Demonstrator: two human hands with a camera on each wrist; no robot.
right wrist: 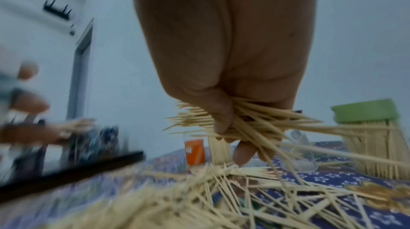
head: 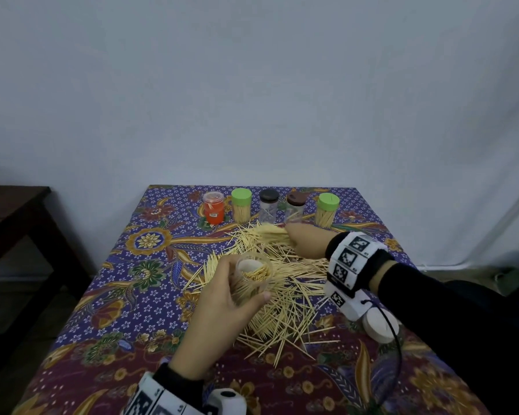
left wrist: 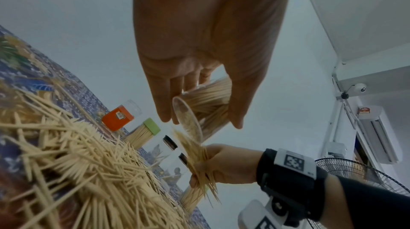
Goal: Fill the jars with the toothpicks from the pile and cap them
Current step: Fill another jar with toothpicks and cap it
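Observation:
My left hand (head: 237,290) (left wrist: 199,115) grips a clear uncapped jar (head: 252,277) (left wrist: 206,110), partly filled with toothpicks, just above the pile of toothpicks (head: 279,292) (left wrist: 73,171) (right wrist: 199,197) on the patterned cloth. My right hand (head: 300,238) (left wrist: 213,164) (right wrist: 235,136) holds a bunch of toothpicks (head: 270,232) (right wrist: 250,124) at the far side of the pile, lifted slightly off it. A white cap (head: 381,326) lies near the right forearm.
Along the table's far edge stand an orange jar (head: 213,207), two green-capped full jars (head: 241,205) (head: 326,209), and two dark-capped clear jars (head: 268,205) (head: 295,206). A dark wooden table (head: 9,223) stands to the left. A grey wall is behind.

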